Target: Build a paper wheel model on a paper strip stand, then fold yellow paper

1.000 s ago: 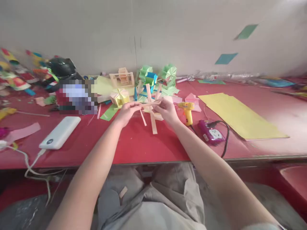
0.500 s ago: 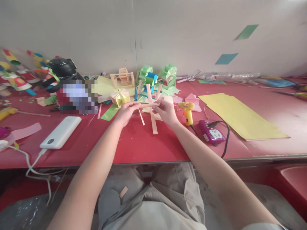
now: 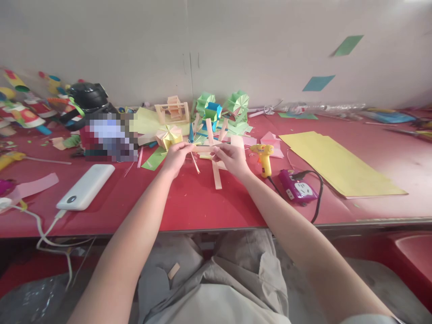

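Note:
A peach-coloured paper strip (image 3: 202,149) runs level between my two hands, above the red table. My left hand (image 3: 177,158) pinches its left end. At the other end, the fingers of my right hand (image 3: 232,157) are closed on the strip. A thin pale stick (image 3: 195,164) slants down just right of my left hand; whether it is joined to the strip I cannot tell. Below and beyond the strip lies a long pale strip (image 3: 216,176), partly hidden by my right hand. Close behind stand a yellow folded-paper wheel (image 3: 168,136) and a blue one (image 3: 212,110).
To the right are a yellow glue gun (image 3: 265,158), a purple power socket (image 3: 297,187) with a black cord, and yellow paper sheets (image 3: 337,164). A white power bank (image 3: 86,186) lies left. Green paper wheels (image 3: 238,102) and a wooden frame (image 3: 172,112) stand near the wall.
My left hand has shifted slightly left with its end of the strip, and the thin stick has moved left too. The strip's face shows more now. My right hand has barely moved.

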The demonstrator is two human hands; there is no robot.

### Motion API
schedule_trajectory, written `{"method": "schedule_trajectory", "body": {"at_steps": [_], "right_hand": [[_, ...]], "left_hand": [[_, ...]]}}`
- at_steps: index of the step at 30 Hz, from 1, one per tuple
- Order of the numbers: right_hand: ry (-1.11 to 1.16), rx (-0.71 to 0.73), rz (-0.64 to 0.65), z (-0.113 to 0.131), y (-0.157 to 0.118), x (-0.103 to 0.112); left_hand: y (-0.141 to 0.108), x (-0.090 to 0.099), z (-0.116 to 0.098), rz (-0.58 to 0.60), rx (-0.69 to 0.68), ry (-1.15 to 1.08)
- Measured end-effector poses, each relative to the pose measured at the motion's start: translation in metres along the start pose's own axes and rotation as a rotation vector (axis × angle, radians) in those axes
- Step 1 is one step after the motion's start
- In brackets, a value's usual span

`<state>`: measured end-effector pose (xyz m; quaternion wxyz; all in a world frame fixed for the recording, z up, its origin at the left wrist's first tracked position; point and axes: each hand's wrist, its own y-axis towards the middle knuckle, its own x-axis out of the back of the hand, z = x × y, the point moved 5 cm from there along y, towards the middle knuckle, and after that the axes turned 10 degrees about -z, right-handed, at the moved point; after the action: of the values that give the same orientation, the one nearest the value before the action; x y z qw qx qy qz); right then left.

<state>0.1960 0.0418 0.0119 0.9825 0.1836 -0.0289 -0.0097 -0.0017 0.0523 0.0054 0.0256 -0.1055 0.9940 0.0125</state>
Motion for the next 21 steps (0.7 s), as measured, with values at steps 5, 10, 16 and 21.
{"method": "schedule_trajectory", "body": {"at_steps": [5, 10, 16, 21], "right_hand": [[-0.016, 0.022, -0.016, -0.001, 0.001, 0.001], [-0.057, 0.048, -0.054, -0.004, 0.004, 0.005], [-0.085, 0.028, -0.082, -0.008, 0.006, 0.009], [-0.050, -0.005, -0.052, 0.000, 0.001, 0.006]], "left_hand": [[-0.002, 0.000, -0.002, -0.016, 0.072, -0.063], [-0.004, -0.004, 0.001, 0.054, 0.105, -0.001], [-0.007, -0.008, 0.003, 0.185, 0.039, 0.102], [-0.007, -0.007, -0.004, 0.149, -0.205, 0.239]]}}
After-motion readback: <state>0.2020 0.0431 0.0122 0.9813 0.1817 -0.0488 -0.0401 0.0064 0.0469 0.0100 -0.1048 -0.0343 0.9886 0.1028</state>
